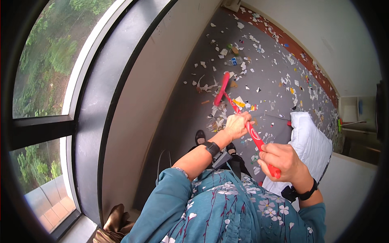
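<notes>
Both of my hands grip a red broom (256, 137), held slantwise in front of my body. My left hand (236, 126) is wrapped around the middle of the handle. Higher up, near the rounded end, my right hand (285, 161) is closed on it too. The narrow red broom head (222, 90) is over the grey floor ahead of my feet, slightly blurred; whether its bristles touch the floor is unclear. Beside it lie a heap of paper scraps (219, 117) and a yellow scrap (238, 103). A clear plastic bottle (233, 61) rests farther off.
Torn paper litters the grey floor (263, 81) out to a red-brown border (308, 58) by the far wall. A white quilted pad (310, 139) sits at right. Along the left run a wall and a window (52, 60); brown fabric (115, 222) lies at lower left.
</notes>
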`<act>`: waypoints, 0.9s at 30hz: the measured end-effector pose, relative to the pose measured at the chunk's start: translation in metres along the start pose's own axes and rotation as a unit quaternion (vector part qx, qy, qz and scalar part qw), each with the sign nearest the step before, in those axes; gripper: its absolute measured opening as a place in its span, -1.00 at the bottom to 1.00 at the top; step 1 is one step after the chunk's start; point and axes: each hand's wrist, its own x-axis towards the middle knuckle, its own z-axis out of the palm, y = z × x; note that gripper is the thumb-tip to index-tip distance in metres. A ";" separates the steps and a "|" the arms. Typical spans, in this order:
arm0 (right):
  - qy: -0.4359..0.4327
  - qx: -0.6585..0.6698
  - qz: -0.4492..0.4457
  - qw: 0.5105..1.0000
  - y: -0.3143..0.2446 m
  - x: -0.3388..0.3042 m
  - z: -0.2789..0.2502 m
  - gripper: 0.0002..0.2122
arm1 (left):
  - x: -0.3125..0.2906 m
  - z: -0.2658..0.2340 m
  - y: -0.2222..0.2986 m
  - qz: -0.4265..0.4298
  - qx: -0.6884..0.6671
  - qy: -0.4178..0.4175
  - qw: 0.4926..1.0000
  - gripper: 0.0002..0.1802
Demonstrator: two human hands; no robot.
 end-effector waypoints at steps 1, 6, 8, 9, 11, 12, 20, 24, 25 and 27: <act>0.002 0.002 0.008 1.000 -0.007 -0.004 -0.002 -0.82 | 0.001 -0.002 0.008 0.008 -0.028 0.009 1.000 -0.68; 0.052 0.014 0.056 0.997 -0.027 -0.035 -0.007 -0.78 | -0.012 -0.016 0.020 0.026 0.016 -0.052 0.998 -0.72; 0.081 0.039 0.082 0.993 -0.026 -0.043 -0.001 -0.78 | -0.025 -0.025 0.018 0.027 0.066 -0.102 0.992 -0.72; 0.108 0.075 0.092 0.987 -0.021 -0.046 0.005 -0.79 | -0.034 -0.028 0.013 0.018 0.088 -0.130 0.987 -0.71; 0.122 0.142 0.136 0.973 -0.016 -0.051 0.014 -0.82 | -0.055 -0.034 0.003 0.008 0.092 -0.171 0.981 -0.73; 0.129 0.141 0.139 0.972 -0.014 -0.054 0.020 -0.82 | -0.064 -0.031 -0.004 0.007 0.095 -0.193 0.977 -0.74; 0.196 0.192 0.212 0.938 -0.009 -0.092 0.060 -0.84 | -0.051 0.017 -0.018 0.049 0.161 -0.278 0.946 -0.80; 0.209 0.110 0.200 0.951 -0.039 -0.111 0.078 -0.81 | -0.050 0.036 -0.012 0.100 0.130 -0.204 0.965 -0.72; 0.213 0.076 0.192 0.955 -0.052 -0.114 0.085 -0.81 | -0.050 0.036 -0.006 0.115 0.123 -0.178 0.969 -0.70; 0.245 0.043 0.187 0.950 -0.075 -0.125 0.099 -0.74 | -0.054 0.029 0.008 0.144 0.119 -0.192 0.964 -0.70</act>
